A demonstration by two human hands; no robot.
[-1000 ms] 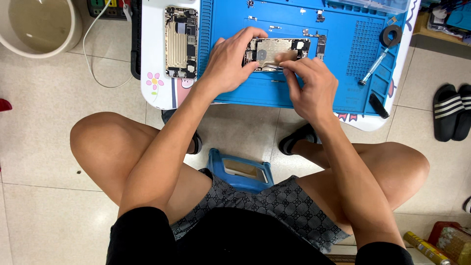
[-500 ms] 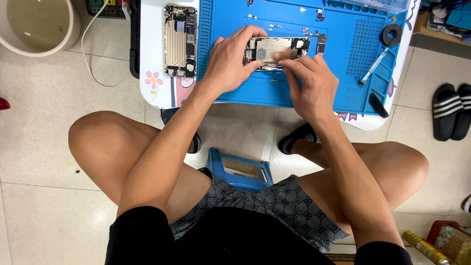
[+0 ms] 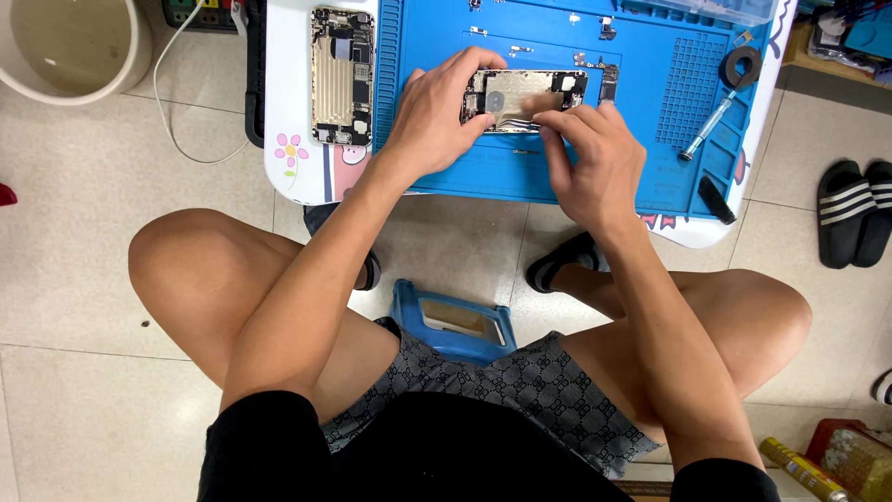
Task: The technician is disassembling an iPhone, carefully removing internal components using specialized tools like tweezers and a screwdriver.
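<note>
Presently, the left hand [image 3: 432,125] grips the opened phone [image 3: 525,98] by its left end, fingers curled over the top edge and thumb at the lower edge, closed firmly on the casing. The right hand [image 3: 595,163] has its fingers [image 3: 557,121] pinched together at the phone's lower middle; whether anything is held between them cannot be told. The phone lies lengthwise on the blue mat [image 3: 641,158], toward the far middle of the surface [image 3: 297,181], its inner parts exposed.

A second opened phone [image 3: 342,74] lies upright on the white left edge of the surface, beside the mat and well apart from both hands. A screwdriver [image 3: 708,130] lies tilted near the mat's right edge, with a roll of black tape [image 3: 741,65] just beyond its far end. A small black tool [image 3: 716,199] sits at the near right corner. Small loose parts [image 3: 607,26] rest along the mat's far edge.

On the floor: a pale bucket [image 3: 70,46] at far left, black sandals [image 3: 855,209] at right, and a blue stool [image 3: 455,316] under the person.
</note>
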